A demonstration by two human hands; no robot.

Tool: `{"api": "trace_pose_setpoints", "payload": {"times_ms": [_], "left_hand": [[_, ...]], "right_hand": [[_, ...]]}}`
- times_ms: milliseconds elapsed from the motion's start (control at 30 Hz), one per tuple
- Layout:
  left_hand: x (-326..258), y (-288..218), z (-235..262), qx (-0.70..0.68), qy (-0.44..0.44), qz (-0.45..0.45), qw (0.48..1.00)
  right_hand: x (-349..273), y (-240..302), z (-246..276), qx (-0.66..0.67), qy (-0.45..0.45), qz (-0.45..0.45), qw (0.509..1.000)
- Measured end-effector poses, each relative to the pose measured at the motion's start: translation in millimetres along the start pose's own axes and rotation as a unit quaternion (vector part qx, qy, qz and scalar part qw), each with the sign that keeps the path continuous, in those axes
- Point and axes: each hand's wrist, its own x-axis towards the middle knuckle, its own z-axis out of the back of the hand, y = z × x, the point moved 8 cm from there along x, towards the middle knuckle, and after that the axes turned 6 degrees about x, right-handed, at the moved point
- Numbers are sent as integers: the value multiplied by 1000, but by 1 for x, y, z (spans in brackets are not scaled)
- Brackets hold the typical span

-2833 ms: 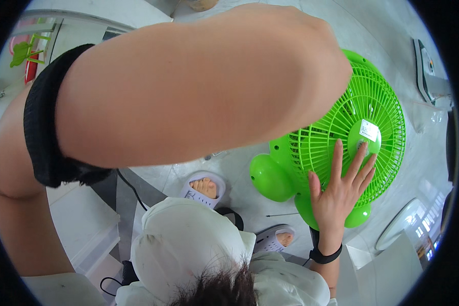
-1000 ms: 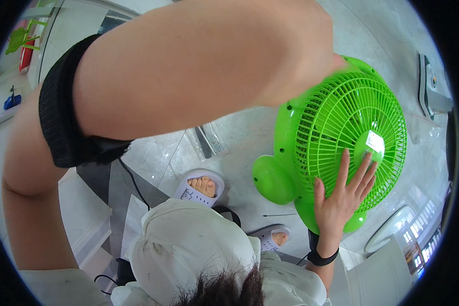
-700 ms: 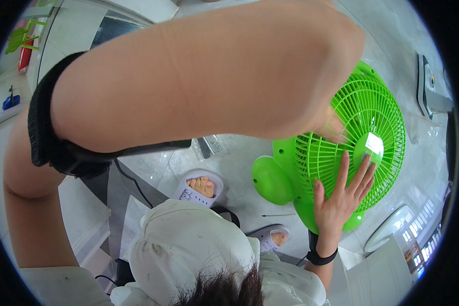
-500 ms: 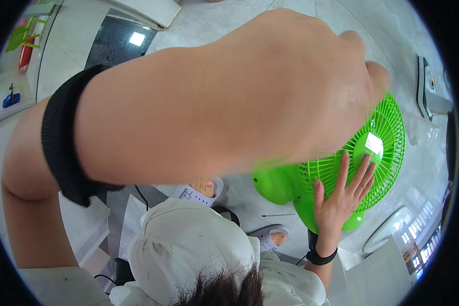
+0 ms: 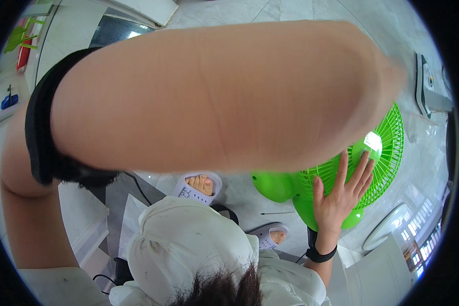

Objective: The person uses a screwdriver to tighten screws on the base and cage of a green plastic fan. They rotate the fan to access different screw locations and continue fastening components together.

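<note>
A bright green table fan (image 5: 387, 153) stands tilted on the pale floor, its round base (image 5: 273, 184) to the left of the grille. My right hand (image 5: 339, 196), with a black wristband (image 5: 321, 253), lies flat on the grille with its fingers spread, fingertips near the hub. My left arm (image 5: 214, 97), with a black band at the upper arm, crosses the whole picture close to the camera and hides the fan's upper left part. My left hand (image 5: 392, 76) is a blur at the arm's far end, above the fan.
A white cap (image 5: 188, 245) and white shirt fill the lower middle. Two feet in pale sandals (image 5: 201, 184) (image 5: 276, 235) stand by the fan's base. A grey flat device (image 5: 428, 86) lies at the far right, and a black cable (image 5: 137, 183) runs over the floor.
My left arm has swung closer to the camera and further right, covering more of the fan. My right hand has stayed flat on the grille.
</note>
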Motion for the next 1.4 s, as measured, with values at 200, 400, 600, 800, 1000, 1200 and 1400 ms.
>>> {"api": "trace_pose_setpoints", "payload": {"times_ms": [200, 400, 600, 800, 1000, 1200, 1400], "left_hand": [[-12, 7, -2, -5, 24, 11, 1000], [-12, 2, -4, 0, 27, 11, 1000], [-17, 7, -2, -1, 36, 16, 999], [-19, 7, -2, -2, 39, 17, 999], [-12, -1, 0, 6, 31, 11, 999], [5, -9, 1, 10, 17, 6, 1000], [10, -13, 2, 11, 3, 2, 1000]], "right_hand": [[1, 2, 4, 7, -15, 3, 1000], [1, 2, 2, 8, 0, -3, 1000], [1, 2, 2, 2, -10, -1, 1000], [1, 1, 3, 6, -15, 1, 1000], [0, 1, 3, 8, -15, -2, 1000], [1, 1, 3, 9, -16, -1, 1000], [1, 0, 3, 10, -19, 1, 1000]]}}
